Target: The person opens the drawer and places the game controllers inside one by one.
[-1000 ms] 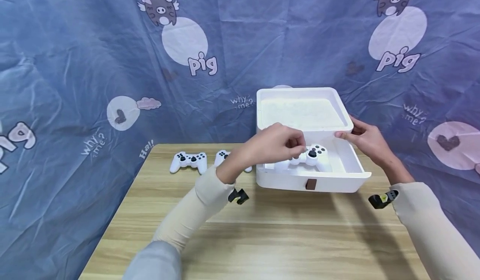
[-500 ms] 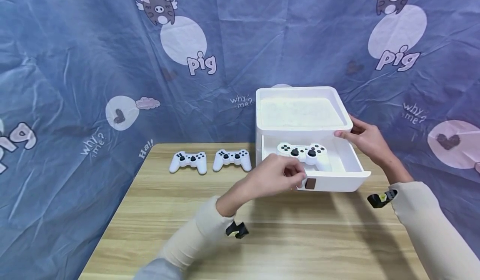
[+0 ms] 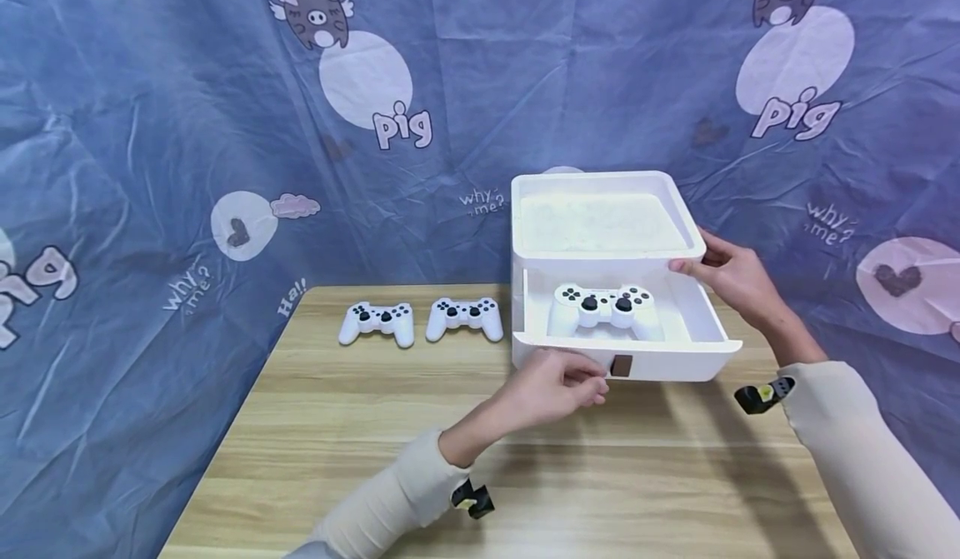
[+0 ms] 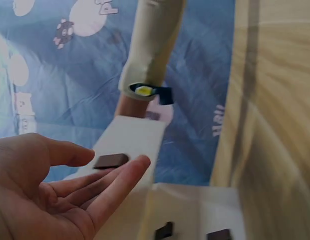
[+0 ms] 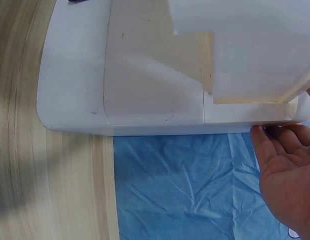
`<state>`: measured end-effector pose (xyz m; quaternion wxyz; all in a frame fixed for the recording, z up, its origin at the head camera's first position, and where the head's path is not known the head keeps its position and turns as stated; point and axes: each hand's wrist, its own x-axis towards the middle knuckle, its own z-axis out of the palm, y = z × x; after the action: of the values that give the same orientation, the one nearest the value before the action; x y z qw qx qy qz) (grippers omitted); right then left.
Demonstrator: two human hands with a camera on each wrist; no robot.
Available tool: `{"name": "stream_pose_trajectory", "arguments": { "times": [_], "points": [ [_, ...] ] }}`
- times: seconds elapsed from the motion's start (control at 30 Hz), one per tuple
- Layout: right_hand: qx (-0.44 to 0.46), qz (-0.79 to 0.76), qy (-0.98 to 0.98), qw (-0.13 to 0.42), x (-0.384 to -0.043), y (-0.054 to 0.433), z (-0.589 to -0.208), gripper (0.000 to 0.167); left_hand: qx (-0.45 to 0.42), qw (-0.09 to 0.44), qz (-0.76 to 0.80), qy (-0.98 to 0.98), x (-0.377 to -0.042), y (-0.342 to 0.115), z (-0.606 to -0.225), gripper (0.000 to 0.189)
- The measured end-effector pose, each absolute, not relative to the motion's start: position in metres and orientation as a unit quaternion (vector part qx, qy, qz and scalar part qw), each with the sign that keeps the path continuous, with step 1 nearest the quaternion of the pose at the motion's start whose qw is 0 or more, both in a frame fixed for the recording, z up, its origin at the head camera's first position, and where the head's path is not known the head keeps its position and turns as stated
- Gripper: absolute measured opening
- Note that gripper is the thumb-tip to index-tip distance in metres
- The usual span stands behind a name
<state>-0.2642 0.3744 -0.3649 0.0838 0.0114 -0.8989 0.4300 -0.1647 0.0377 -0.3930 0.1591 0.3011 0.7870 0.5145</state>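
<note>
A white storage box (image 3: 525, 217) stands at the back right of the table, its upper drawer (image 3: 675, 359) pulled out. Inside that drawer lies a white game controller (image 3: 606, 313), thumbsticks up. My left hand (image 3: 551, 388) is in front of the drawer front, fingertips just left of its brown pull tab (image 3: 622, 366). In the left wrist view the thumb and fingers are spread apart, near the pull tab (image 4: 111, 161) and not gripping it. My right hand (image 3: 731, 280) grips the box's right side, its thumb on the top edge and its fingers behind the side wall (image 5: 160, 129).
Two more white game controllers, a left one (image 3: 377, 323) and a right one (image 3: 464, 319), lie on the wooden table (image 3: 360, 426) left of the box. Behind hangs a blue printed curtain (image 3: 480, 84). Farther dark tabs (image 4: 219, 235) show on the box front.
My left hand has come out of the drawer, down to the front beside the pull tab, uncovering the controller inside. My right hand has stayed on the box.
</note>
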Motion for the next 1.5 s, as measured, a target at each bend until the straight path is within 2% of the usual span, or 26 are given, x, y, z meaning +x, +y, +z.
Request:
{"name": "stream_pose_trajectory", "arguments": {
  "times": [0.2, 0.5, 0.8, 1.33, 1.5],
  "points": [
    [0.011, 0.432, -0.898, 0.084, -0.263, 0.374, -0.366, 0.091, 0.297, 0.136, 0.498, 0.803, -0.162, 0.049, -0.408, 0.026],
    [0.012, 0.430, -0.898, 0.091, -0.265, 0.374, -0.366, 0.088, 0.219, 0.211, 0.698, 0.648, -0.153, 0.067, -0.426, 0.020],
    [0.011, 0.432, -0.898, 0.080, -0.268, 0.374, -0.369, 0.085, 0.238, 0.243, 0.690, 0.638, -0.157, 0.080, -0.425, 0.036],
    [0.007, 0.437, -0.896, 0.076, -0.269, 0.376, -0.369, 0.086, 0.204, 0.165, 0.673, 0.692, -0.156, 0.092, -0.424, 0.036],
    [0.010, 0.442, -0.894, 0.075, -0.268, 0.376, -0.369, 0.086, 0.186, 0.158, 0.697, 0.674, -0.166, 0.098, -0.423, 0.036]
  ]
}}
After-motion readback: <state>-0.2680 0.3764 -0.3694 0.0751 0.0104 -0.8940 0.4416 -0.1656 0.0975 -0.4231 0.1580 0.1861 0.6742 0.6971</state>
